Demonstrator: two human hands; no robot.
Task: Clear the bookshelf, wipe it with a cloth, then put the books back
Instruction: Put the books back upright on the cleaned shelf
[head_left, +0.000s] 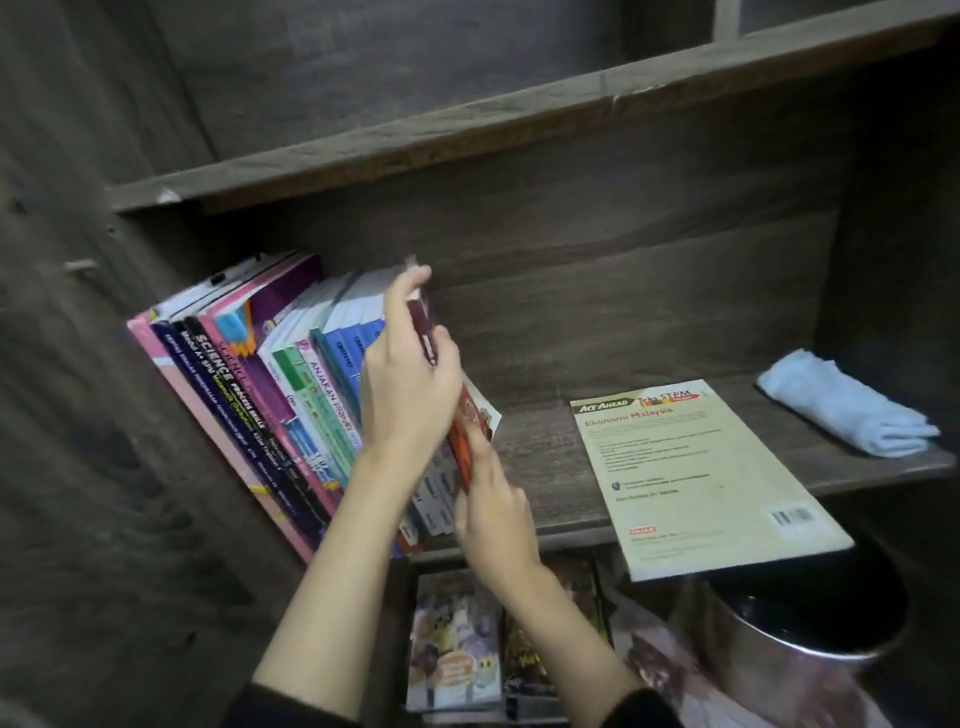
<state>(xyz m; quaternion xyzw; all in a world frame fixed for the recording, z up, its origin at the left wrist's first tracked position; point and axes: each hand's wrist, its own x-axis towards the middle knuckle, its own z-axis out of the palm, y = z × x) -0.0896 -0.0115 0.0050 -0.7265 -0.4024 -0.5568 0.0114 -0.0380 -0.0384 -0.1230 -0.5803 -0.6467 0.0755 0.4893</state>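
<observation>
On the middle shelf (545, 457) of the bookshelf, a row of books (270, 374) stands at the left end, spines facing outward, all leaning to the left against the side wall. A red book (467, 421) is held at the right end of this row, upright and tilted the same way, touching the neighbouring book.

The left hand (410, 384) grips the upper part of the red book, fingers curled over its top edge and thumb on the opposite side. The right hand (493, 514) holds the lower front edge of the same book, fingers closed against the cover; motion blur hides the finer detail of this grip.

To the right, well apart from the row, a cream book (696, 467) lies flat, back cover up, with its near end overhanging the shelf front. A folded blue cloth (841, 410) rests at the far right of the shelf.

Below, more books (457, 639) sit on a lower shelf beside a metal bin (800, 639).
</observation>
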